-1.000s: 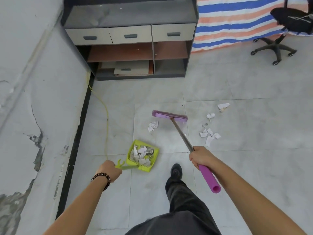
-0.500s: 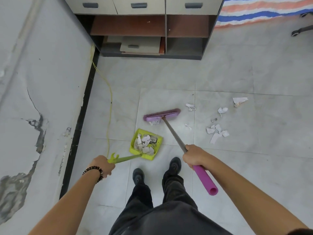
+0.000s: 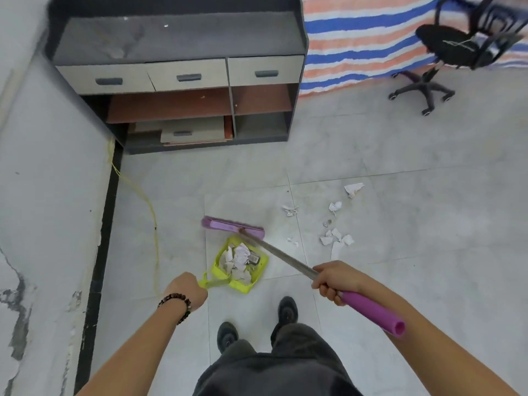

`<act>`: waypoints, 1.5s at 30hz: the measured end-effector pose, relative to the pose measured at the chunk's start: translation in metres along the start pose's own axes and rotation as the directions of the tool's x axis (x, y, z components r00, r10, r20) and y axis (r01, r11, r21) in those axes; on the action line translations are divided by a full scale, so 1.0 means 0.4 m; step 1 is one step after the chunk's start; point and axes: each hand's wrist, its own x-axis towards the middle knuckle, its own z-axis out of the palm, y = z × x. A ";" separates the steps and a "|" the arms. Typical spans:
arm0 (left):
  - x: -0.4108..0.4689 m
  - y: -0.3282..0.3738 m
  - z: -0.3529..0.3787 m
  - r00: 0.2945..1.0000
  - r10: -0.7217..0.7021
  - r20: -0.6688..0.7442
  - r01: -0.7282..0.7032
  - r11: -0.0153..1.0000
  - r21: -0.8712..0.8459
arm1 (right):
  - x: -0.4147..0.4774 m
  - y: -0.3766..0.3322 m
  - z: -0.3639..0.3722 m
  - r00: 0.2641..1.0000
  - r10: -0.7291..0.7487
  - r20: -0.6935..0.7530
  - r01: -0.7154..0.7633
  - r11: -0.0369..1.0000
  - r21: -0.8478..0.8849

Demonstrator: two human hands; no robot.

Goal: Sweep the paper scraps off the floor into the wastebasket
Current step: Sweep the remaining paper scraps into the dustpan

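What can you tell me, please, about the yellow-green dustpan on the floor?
The yellow-green plastic dustpan is a square, shallow tray with slotted walls and a thin handle in the same colour. It sits low at the grey tiled floor, its mouth facing the purple broom head just beyond it. White paper scraps and one darker item fill it. The left hand grips the handle.

the left hand [image 3: 185, 290] covers most of the yellow dustpan handle [image 3: 215, 282], the right hand [image 3: 336, 280] hides where the broom [image 3: 234, 226] shaft meets its purple grip, both forearms run off the bottom edge, and the dark item [image 3: 255, 258] among the dustpan's scraps is too small to identify.
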 end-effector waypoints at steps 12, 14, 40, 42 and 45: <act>0.088 0.119 0.015 0.976 0.215 0.029 -0.217 0.955 0.201 | 0.200 -0.067 -0.069 0.874 -0.231 -0.426 0.245 0.969 -0.022; 0.092 0.138 0.031 0.967 0.251 0.043 -0.255 0.948 0.190 | 0.241 -0.070 -0.105 0.879 -0.201 -0.432 0.184 0.980 -0.079; 0.070 0.239 0.011 0.942 0.292 0.168 -0.330 0.899 0.287 | -0.131 0.308 -0.012 0.994 0.097 -0.057 -0.045 0.805 0.592; 0.066 0.237 0.008 0.939 0.294 0.179 -0.335 0.898 0.285 | -0.136 0.331 0.000 0.994 0.068 -0.091 0.013 0.731 0.682; 0.056 0.227 0.024 0.924 0.326 0.201 -0.379 0.858 0.346 | -0.126 0.338 -0.007 0.977 0.070 -0.201 0.090 0.719 0.689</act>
